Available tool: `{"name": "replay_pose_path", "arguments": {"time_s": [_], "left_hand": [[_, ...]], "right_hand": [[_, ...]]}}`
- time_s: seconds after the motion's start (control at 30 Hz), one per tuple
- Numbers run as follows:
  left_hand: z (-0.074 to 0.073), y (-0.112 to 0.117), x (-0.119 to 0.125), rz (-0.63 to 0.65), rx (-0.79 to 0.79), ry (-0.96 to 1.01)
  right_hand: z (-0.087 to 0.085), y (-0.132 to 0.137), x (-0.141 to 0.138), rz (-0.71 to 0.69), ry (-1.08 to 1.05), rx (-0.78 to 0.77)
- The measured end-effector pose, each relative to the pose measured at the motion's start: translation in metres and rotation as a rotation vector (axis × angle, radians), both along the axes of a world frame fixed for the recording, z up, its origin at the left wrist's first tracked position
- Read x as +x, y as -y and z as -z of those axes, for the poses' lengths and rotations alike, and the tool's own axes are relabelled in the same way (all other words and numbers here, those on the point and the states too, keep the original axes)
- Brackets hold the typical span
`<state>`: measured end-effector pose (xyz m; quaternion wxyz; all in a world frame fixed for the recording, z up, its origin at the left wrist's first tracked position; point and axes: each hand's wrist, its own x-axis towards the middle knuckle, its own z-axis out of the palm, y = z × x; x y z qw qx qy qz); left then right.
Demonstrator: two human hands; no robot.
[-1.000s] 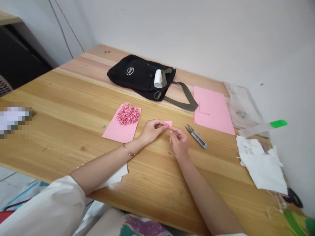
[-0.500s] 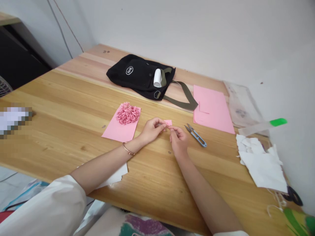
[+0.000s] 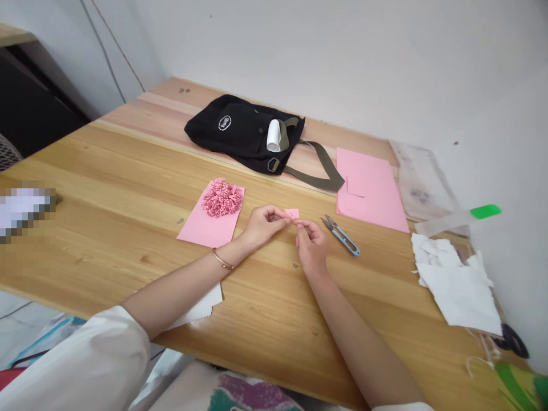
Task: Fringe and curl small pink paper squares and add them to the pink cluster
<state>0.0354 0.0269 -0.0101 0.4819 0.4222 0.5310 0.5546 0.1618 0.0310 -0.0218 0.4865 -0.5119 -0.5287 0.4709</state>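
My left hand (image 3: 262, 226) and my right hand (image 3: 312, 242) meet over the middle of the wooden table (image 3: 107, 188), fingertips pinched together on a small pink paper piece (image 3: 293, 213). Both hands are closed on it. A bracelet circles my left wrist. To the left lies a pink paper sheet (image 3: 205, 228) carrying a pile of rolled pink paper bits (image 3: 221, 197). Small thread snips (image 3: 341, 235) with a blue handle lie just right of my right hand.
A black bag (image 3: 240, 132) with an olive strap and a white roll (image 3: 274, 136) lies at the back. Larger pink sheets (image 3: 368, 191) sit at back right. White cloth scraps (image 3: 458, 282) and a green-tipped strip (image 3: 458, 221) are at the right; white paper (image 3: 201, 308) overhangs the near edge.
Hardly anything differs; both hands stay pinched on the pink piece, with only slight finger shifts.
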Motion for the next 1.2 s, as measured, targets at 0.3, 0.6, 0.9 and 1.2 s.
{"name": "replay_pose_path", "arguments": {"time_s": [0.3, 0.6, 0.9, 1.2], "left_hand": [[-0.001, -0.0003, -0.0001, 0.029, -0.039, 0.091], [0.0015, 0.0002, 0.0006, 0.017, -0.045, 0.1], [0.0023, 0.0001, -0.0001, 0.016, -0.021, 0.045], [0.0008, -0.0008, 0.0007, 0.018, -0.034, 0.038]], "right_hand": [[0.0019, 0.0001, 0.0006, -0.001, -0.002, 0.012], [0.0001, 0.0002, 0.0004, 0.001, 0.011, 0.011], [0.0021, -0.0003, 0.0002, 0.005, 0.018, 0.012], [0.0017, -0.0004, 0.0, -0.007, 0.011, 0.016]]}}
